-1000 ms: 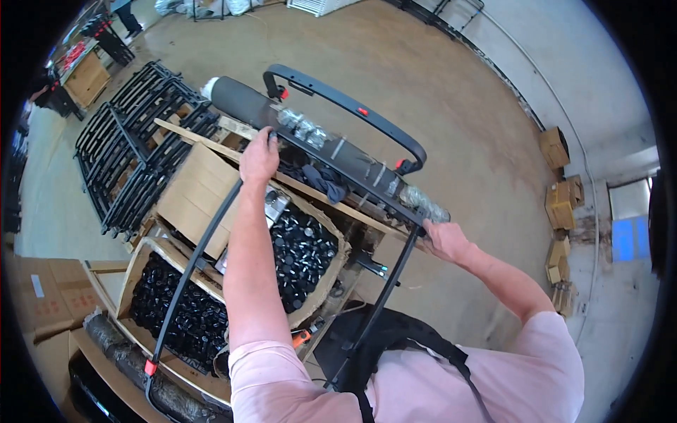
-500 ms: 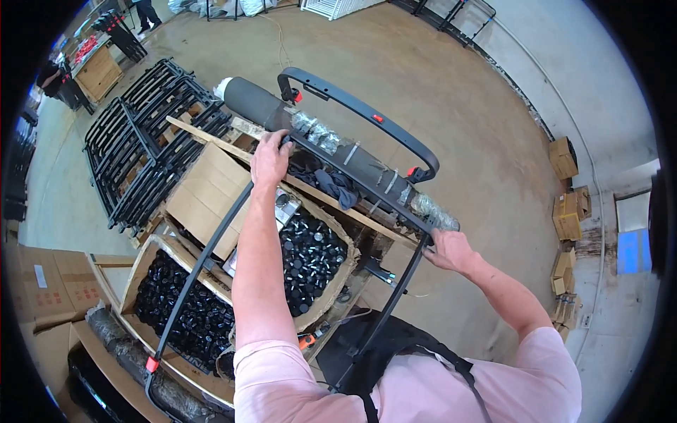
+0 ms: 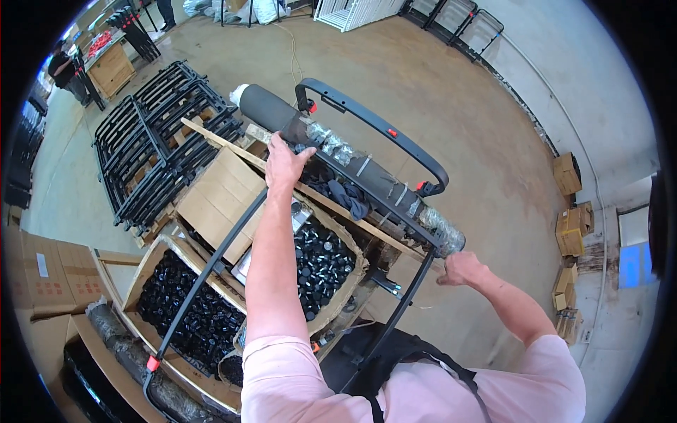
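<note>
A black tubular metal frame (image 3: 226,243) lies tilted across the work area, its crossbar (image 3: 370,189) resting along a padded roll (image 3: 268,107) wrapped in clear film. My left hand (image 3: 285,166) is at the frame's far left corner, its thumb and fingers apart. By the right corner, my right hand (image 3: 462,269) is curled into a fist just off the tube; the inside of the fist is hidden. Beyond the roll rises a curved black bar (image 3: 381,121) with red parts. Beneath the frame, two cardboard boxes hold small black plastic pieces (image 3: 321,264) and more black pieces (image 3: 187,310).
Black metal racks (image 3: 159,141) are stacked at the left on pallets. A flattened carton (image 3: 218,197) lies beside the boxes, with dark cloth (image 3: 347,197) under the crossbar. Cartons (image 3: 570,229) line the right wall. A person (image 3: 63,74) stands at the far left by a wooden crate (image 3: 111,68).
My left hand has loosened from the corner, its thumb now spread. My right hand has come off the right corner and curled up. The view has shifted slightly.
</note>
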`<state>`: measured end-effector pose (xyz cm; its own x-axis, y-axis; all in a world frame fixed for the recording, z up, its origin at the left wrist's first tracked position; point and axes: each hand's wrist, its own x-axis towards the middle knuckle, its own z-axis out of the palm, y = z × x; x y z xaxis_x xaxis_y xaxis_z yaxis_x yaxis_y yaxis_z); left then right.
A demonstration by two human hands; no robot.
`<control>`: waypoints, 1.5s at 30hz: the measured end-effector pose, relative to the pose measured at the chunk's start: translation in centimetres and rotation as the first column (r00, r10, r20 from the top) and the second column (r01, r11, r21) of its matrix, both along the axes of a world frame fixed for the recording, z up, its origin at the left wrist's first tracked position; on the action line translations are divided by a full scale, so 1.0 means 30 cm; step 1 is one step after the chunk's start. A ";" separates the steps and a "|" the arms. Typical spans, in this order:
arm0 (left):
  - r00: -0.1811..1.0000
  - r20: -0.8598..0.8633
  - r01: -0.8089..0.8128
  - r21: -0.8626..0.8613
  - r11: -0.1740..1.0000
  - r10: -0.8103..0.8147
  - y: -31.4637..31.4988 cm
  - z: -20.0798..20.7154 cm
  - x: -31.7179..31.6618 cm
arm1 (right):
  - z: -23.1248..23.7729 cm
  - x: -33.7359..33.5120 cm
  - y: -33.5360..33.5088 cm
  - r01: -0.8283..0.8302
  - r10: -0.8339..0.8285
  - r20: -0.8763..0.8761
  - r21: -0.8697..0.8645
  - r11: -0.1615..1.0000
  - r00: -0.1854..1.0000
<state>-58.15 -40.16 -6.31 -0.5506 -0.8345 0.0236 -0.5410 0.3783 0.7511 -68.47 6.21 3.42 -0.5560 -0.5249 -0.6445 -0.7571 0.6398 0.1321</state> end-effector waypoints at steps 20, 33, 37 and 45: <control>0.995 -0.101 0.009 -0.093 0.996 -0.018 0.025 -0.002 -0.030 | -0.054 -0.040 0.029 -0.121 0.068 -0.172 -0.316 0.941 0.983; 0.958 -0.113 0.231 -0.229 0.946 -0.262 -0.058 -0.105 0.036 | -0.041 -0.027 -0.051 0.070 -0.082 -0.106 -0.112 0.991 0.991; 0.955 -0.137 0.229 -0.218 0.949 -0.262 -0.032 -0.102 0.004 | -0.062 -0.052 -0.020 -0.001 -0.017 -0.136 -0.128 0.992 0.991; 0.965 -0.216 0.103 -0.207 0.973 -0.148 0.002 -0.063 0.052 | -0.059 -0.007 -0.011 -0.041 0.014 -0.163 -0.161 0.986 0.987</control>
